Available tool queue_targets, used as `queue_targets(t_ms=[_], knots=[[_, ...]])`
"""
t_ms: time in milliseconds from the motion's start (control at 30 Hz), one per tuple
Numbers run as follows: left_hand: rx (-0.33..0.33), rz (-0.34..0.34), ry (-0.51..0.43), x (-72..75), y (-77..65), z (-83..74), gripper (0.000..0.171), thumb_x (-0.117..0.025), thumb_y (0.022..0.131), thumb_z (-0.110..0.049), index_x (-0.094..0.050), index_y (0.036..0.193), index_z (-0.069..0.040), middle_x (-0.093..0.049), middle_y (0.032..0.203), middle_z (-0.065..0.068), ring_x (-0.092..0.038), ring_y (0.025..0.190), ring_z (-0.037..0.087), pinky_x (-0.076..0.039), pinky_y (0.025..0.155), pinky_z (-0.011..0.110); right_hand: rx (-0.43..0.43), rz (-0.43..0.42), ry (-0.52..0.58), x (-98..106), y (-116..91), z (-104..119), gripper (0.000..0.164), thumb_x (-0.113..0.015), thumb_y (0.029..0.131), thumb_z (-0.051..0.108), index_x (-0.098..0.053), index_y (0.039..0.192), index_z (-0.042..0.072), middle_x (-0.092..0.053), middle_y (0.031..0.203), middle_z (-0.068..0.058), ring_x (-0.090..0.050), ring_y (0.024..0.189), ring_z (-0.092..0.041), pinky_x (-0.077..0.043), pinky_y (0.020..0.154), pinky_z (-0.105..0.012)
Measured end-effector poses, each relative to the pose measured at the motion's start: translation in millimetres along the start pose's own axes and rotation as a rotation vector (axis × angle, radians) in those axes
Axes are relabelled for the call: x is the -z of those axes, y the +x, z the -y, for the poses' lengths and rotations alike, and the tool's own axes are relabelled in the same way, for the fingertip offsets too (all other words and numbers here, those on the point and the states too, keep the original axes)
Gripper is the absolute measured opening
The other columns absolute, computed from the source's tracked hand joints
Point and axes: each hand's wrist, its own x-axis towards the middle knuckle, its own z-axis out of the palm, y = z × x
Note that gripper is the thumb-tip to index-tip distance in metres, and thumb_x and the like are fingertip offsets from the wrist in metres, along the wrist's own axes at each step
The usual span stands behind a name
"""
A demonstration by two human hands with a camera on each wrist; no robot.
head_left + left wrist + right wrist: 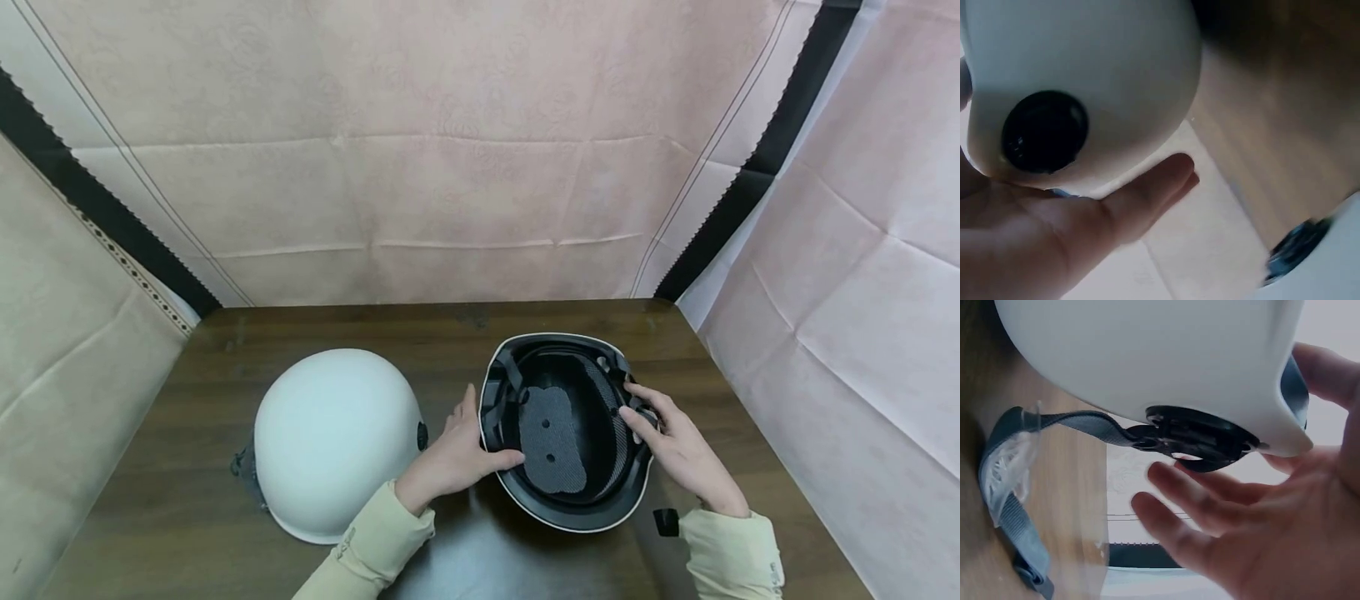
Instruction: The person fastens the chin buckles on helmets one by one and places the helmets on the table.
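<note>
An upturned white helmet [542,528] shows its black padded inside in the head view. My left hand [457,454] grips its left rim, thumb over the edge and the other fingers along the outer shell. On the opposite rim my right hand [678,450] holds the edge, thumb reaching inside. In the right wrist view several of its fingers spread near a black side mount [1204,437]. From that mount a grey strap [1088,425] trails down, with a clear plastic wrapper [1013,465] on it. A round black disc [1045,131] marks the shell in the left wrist view.
A second white helmet [337,442] rests dome up on the brown wooden table [225,367], left of my left hand. Grey strap material [246,467] pokes out at its left side. Pale fabric walls [450,167] surround the table. A small black block [666,522] is beside the right sleeve.
</note>
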Motion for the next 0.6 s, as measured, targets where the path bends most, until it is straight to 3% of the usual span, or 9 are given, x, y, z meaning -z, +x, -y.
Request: queue_targets(t_ms=[67, 133, 233, 333, 400, 500, 600], knots=[[-0.027, -0.057, 0.038, 0.3, 1.2, -6.5, 0.125, -0.077, 0.078, -0.052, 0.013, 0.154, -0.011, 0.006, 0.16, 0.019, -0.002, 0.145, 0.041, -0.026, 0.108, 0.059, 0.028, -0.039, 0.033, 0.7, 0.2, -1.2, 0.053, -0.05, 0.101, 0.041, -0.044, 0.146, 0.013, -0.038, 0.149, -0.013, -0.038, 0.133, -0.032, -0.036, 0.103, -0.039], [-0.087, -0.112, 0.101, 1.6, 3.6, -15.3, 0.124, -0.079, 0.078, -0.047, 0.011, 0.155, -0.013, 0.011, 0.16, 0.015, 0.004, 0.146, 0.037, -0.024, 0.109, 0.058, 0.045, -0.073, 0.087, 0.9, 1.0, -2.8, 0.049, -0.05, 0.102, 0.036, -0.046, 0.143, 0.012, -0.043, 0.145, -0.012, -0.044, 0.129, -0.026, -0.038, 0.099, -0.024], [-0.252, -0.156, 0.288, 5.3, 12.1, -30.8, 0.099, -0.08, 0.08, -0.04, -0.022, 0.153, -0.008, 0.006, 0.161, 0.013, 0.006, 0.147, 0.033, -0.019, 0.112, 0.057, 0.009, -0.112, 0.163, -0.5, 2.4, -5.1, 0.051, -0.047, 0.103, 0.038, -0.044, 0.144, 0.009, -0.045, 0.143, -0.013, -0.048, 0.124, -0.017, -0.037, 0.09, -0.011], [-0.438, -0.122, 0.542, 9.7, 24.5, -45.5, 0.055, -0.078, 0.083, -0.034, -0.057, 0.128, -0.01, -0.018, 0.158, 0.013, -0.006, 0.147, 0.031, -0.017, 0.114, 0.054, -0.113, -0.104, 0.249, -2.5, 2.5, -8.5, 0.062, -0.042, 0.102, 0.047, -0.038, 0.147, 0.005, -0.04, 0.146, -0.017, -0.044, 0.122, -0.014, -0.04, 0.088, -0.015], [-0.544, -0.09, 0.711, 10.3, 33.6, -51.3, 0.034, -0.077, 0.085, -0.029, -0.065, 0.113, -0.012, -0.037, 0.15, 0.011, -0.021, 0.144, 0.03, -0.017, 0.115, 0.049, -0.211, -0.068, 0.295, -4.0, 1.4, -12.1, 0.069, -0.036, 0.101, 0.055, -0.037, 0.147, 0.003, -0.04, 0.145, -0.017, -0.042, 0.118, -0.016, -0.041, 0.086, -0.022], [-0.623, -0.038, 0.92, 5.7, 44.0, -51.6, 0.025, -0.076, 0.086, -0.022, -0.07, 0.108, -0.014, -0.058, 0.128, 0.007, -0.045, 0.128, 0.026, -0.028, 0.112, 0.042, -0.33, 0.001, 0.378, -8.9, 0.3, -20.1, 0.076, -0.029, 0.098, 0.063, -0.049, 0.136, 0.0, -0.053, 0.13, -0.016, -0.052, 0.108, -0.019, -0.047, 0.083, -0.032], [-0.633, -0.011, 1.072, -1.6, 50.3, -47.4, 0.029, -0.077, 0.083, -0.02, -0.071, 0.111, -0.015, -0.064, 0.113, 0.003, -0.052, 0.11, 0.022, -0.036, 0.104, 0.038, -0.396, 0.06, 0.447, -16.1, 0.0, -28.0, 0.079, -0.025, 0.096, 0.068, -0.062, 0.117, 0.001, -0.066, 0.1, -0.011, -0.063, 0.089, -0.02, -0.051, 0.08, -0.039]])
